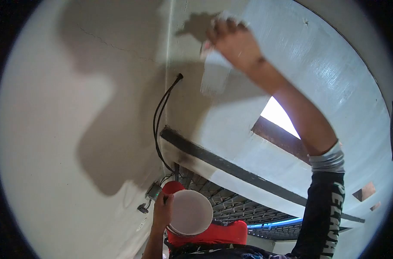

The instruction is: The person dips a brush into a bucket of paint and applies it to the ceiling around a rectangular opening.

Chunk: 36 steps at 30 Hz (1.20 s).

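My left hand (162,211) grips the rim of a white bucket (191,212), thumb over the edge, in the lower middle of the head view. The bucket is tipped so its pale inside faces me. My right hand (236,43) is raised high against the wall, fingers closed around a small paintbrush that is blurred and mostly hidden by the hand. Just below that hand is a fresh white paint patch (213,80) with streaky edges. Wet-looking paint (291,52) stretches to the right of it over the wall.
Black cables (156,116) come out of a hole beside the wall corner and run down to a small electrical box (153,191). A dark ledge (231,166) crosses the wall. A bright opening (280,116) lies behind my right forearm. Dark metal latticework (244,205) and red cloth (229,233) are below.
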Tool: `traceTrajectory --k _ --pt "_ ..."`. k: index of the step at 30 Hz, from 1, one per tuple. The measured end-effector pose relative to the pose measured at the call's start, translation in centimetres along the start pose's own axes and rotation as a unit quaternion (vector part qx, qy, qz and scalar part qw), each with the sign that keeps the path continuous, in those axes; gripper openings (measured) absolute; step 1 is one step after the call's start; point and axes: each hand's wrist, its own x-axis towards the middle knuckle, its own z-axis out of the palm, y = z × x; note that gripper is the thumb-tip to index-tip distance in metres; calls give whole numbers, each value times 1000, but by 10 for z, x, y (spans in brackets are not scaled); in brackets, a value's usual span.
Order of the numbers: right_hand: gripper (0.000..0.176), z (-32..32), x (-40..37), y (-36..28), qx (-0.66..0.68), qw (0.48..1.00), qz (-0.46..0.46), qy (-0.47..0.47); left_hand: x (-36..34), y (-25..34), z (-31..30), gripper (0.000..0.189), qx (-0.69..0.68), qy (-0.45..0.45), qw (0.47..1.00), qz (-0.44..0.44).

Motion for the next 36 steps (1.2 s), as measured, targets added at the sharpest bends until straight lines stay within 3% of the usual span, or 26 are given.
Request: traceTrajectory --k 2,3,4,5,7,8,9,10,14,15,16,17,19,21,24,26,27,28,29,30,31,32,33,35,36 --pt "38 16 -39 -53 3 999 -42 -14 -1 3 -1 25 -5 -3 1000 -6" --pt "36 13 -57 -82 91 994 -51 -9 0 0 -1 26 -8 -7 1000 -20" --pt "34 13 -75 -121 162 975 -47 -147 0 -3 -1 26 -11 -11 999 -33" --pt "28 18 -92 -153 226 957 -29 -177 1 -13 1 26 -9 -10 999 -32" --pt "33 20 -108 -174 284 931 -19 -227 5 -35 1 27 38 1 992 122" --pt "28 22 -109 -176 340 897 33 -282 3 -23 -1 27 38 3 992 123" --pt "24 19 -106 -174 393 852 83 -335 -2 -2 -4 27 19 5 998 55" --pt "24 22 -102 -159 404 842 119 -338 -5 9 -7 27 0 7 1000 -13" --pt "25 17 -58 -64 393 844 201 -304 -2 -1 -8 28 -4 -6 999 -31" --pt "27 4 -40 -33 347 866 150 -327 -1 -2 -7 28 -5 -10 999 -34" --pt "31 3 -31 -10 314 930 111 -152 -1 -2 -6 28 -5 -13 999 -38" --pt "36 -5 -12 11 251 947 144 -138 -2 0 -5 28 -4 -14 999 -39" --pt "36 -25 15 45 145 981 126 -1 -5 4 -5 29 1 -2 1000 1" --pt "39 -36 33 67 36 995 88 0 -6 3 -5 29 11 -7 1000 -11" --pt "29 -16 18 45 33 997 64 -6 -4 -2 -4 29 15 -12 999 -40" --pt "28 2 -16 -8 51 998 18 -42 -3 -2 -4 28 11 -13 998 -57" --pt "30 15 -42 -43 3 999 -41 -12 -4 1 -4 28 18 -13 999 -42" --pt "26 32 -69 -80 75 994 -54 53 -4 3 -5 28 25 -12 999 -28" --pt "23 34 -96 -130 83 994 -56 -51 -4 7 -3 28 26 -10 999 -27" --pt "22 35 -119 -166 215 975 -32 -46 -6 10 -1 28 8 -1 1000 -25" --pt "34 24 -133 -192 262 954 -43 -140 -8 10 -3 28 -6 7 1000 -23" --pt "34 18 -137 -209 312 929 -12 -200 -8 8 -4 28 -3 8 1000 -23" --pt "34 21 -138 -214 312 929 -12 -197 -7 5 -3 28 -3 13 1000 -24" --pt "30 24 -140 -217 396 859 53 -321 -6 1 -5 29 5 7 1000 -29" --pt "30 24 -138 -218 397 858 51 -321 -7 0 -6 29 4 9 999 -30"
